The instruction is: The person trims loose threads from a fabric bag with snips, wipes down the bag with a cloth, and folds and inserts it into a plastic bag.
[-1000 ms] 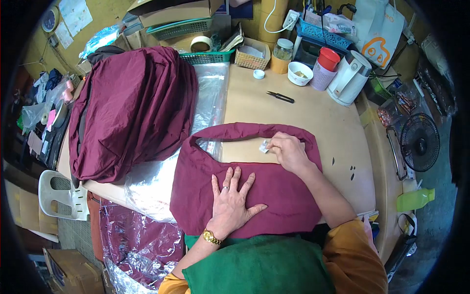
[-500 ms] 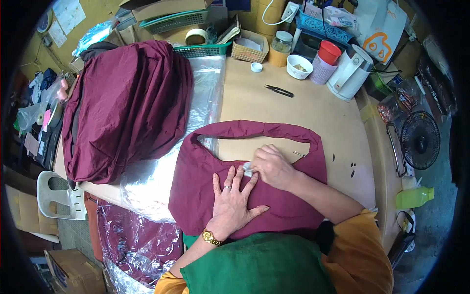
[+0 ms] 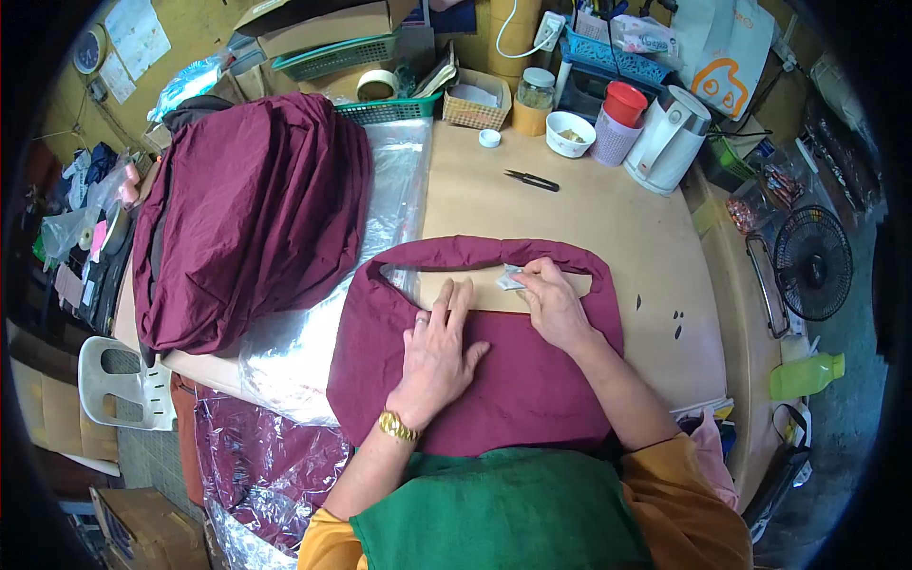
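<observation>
A maroon fabric bag (image 3: 513,380) with a wide shoulder strap lies flat on the table in front of me. My left hand (image 3: 439,359) rests on its left part, fingers stretched out, the tips reaching past the top edge into the strap opening. Between the fingertips of my right hand (image 3: 556,302) is a small crumpled white piece (image 3: 510,277), cloth or paper, I cannot tell which. That hand is over the opening, close to the strap.
A tall pile of maroon bags (image 3: 237,228) stands at the left on clear plastic sheets (image 3: 394,180). Thread snips (image 3: 532,180) lie beyond the bag. At the back are a white bowl (image 3: 570,135), a glass jar (image 3: 535,90) and an electric kettle (image 3: 668,141).
My right hand has moved up and to the right with the white piece, off the bag's top edge. My left hand has shifted slightly up and left, its fingers closer together.
</observation>
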